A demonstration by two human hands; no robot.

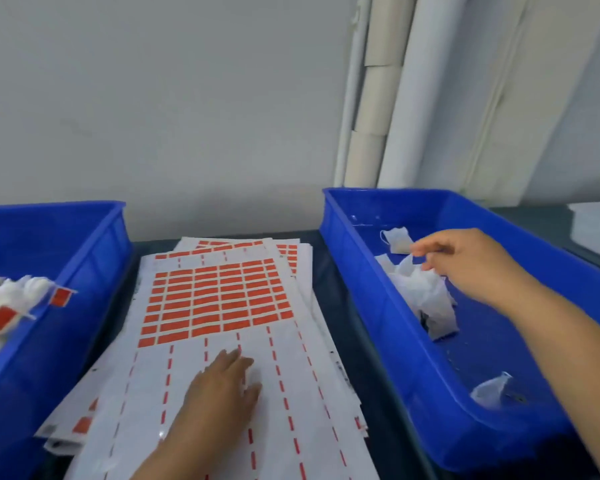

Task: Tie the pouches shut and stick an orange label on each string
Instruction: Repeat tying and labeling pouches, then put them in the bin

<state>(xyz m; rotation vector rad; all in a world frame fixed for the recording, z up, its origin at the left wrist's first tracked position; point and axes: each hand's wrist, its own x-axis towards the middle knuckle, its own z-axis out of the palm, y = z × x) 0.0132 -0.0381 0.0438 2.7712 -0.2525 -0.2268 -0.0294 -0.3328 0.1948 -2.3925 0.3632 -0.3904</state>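
Two bins: blue, one at left edge of frame point(49, 258), one at right point(371, 271), label sheets between them on the dark worktop point(329, 271).
Pouches to do: right bin, a white clump mid-bin point(420, 292), one loose nr the far end point(397, 239), one nr the near end point(489, 389).
Done pile: left bin, lower left, pouches w/ orange tags point(11, 306).
Right hand point(471, 261): over the clump, fingers curled and touching its top; grip looks narrow, can't tell if it has hold of one yet.
Left hand point(222, 386): flat on the top label sheet point(222, 306), fingers straight, holding nothing.
Labels: orange block, centre frame point(219, 299); near rows of the sheet look peeled off.
Handling: prob. light, thin, floppy fabric, snags on neighbours. Best pinch at the neck by the string, lift one clear.
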